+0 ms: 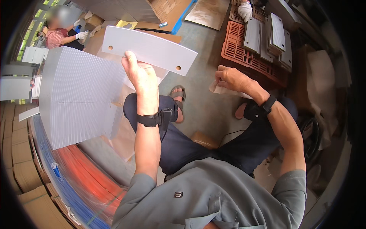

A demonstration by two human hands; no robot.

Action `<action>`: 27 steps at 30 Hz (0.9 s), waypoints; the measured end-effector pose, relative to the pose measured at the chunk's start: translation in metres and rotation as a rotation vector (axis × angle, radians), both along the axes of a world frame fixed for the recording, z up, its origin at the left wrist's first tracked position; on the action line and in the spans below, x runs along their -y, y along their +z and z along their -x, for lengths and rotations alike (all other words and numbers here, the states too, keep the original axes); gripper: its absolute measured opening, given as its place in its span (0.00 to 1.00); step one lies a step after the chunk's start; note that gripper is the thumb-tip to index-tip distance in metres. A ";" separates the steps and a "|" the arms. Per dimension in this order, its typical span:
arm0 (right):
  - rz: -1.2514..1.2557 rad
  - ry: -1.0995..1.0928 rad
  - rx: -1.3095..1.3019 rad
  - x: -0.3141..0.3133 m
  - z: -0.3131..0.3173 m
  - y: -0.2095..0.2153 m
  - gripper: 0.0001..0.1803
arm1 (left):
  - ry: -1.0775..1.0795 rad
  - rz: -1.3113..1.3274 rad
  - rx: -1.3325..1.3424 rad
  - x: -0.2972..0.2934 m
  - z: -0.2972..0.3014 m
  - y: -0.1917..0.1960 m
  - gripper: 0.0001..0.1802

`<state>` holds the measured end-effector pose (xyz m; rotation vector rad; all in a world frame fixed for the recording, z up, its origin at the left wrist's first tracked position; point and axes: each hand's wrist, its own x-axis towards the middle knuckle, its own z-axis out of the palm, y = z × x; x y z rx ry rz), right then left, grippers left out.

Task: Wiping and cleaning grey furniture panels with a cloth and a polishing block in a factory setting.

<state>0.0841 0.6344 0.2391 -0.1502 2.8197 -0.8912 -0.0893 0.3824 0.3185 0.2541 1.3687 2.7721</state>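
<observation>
White cut card (149, 49), curved, a hole near each end, held up in front of the seated person, just right of the tall stack of like sheets (78, 95). Left hand (141, 76) pinches its lower edge, thumb up the face. Right hand (232, 78) closed on a crumpled cloth (219, 89), apart from the card. Judgement: a wipe would go best with the card supported flat, light strokes, no creasing. Concrete floor (198, 103); red crate (244, 49) of grey panels; a gloved co-worker (61, 36) far left.
</observation>
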 end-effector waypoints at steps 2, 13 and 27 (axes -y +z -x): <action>0.059 -0.022 -0.012 0.002 -0.001 0.006 0.08 | 0.042 0.001 -0.012 0.013 -0.003 0.004 0.16; 0.427 -0.075 -0.026 0.044 0.026 0.039 0.25 | 0.077 0.022 0.172 0.013 -0.006 -0.007 0.19; 1.212 -0.405 0.144 0.068 0.041 0.019 0.18 | 0.022 -0.034 0.086 -0.008 -0.015 -0.022 0.15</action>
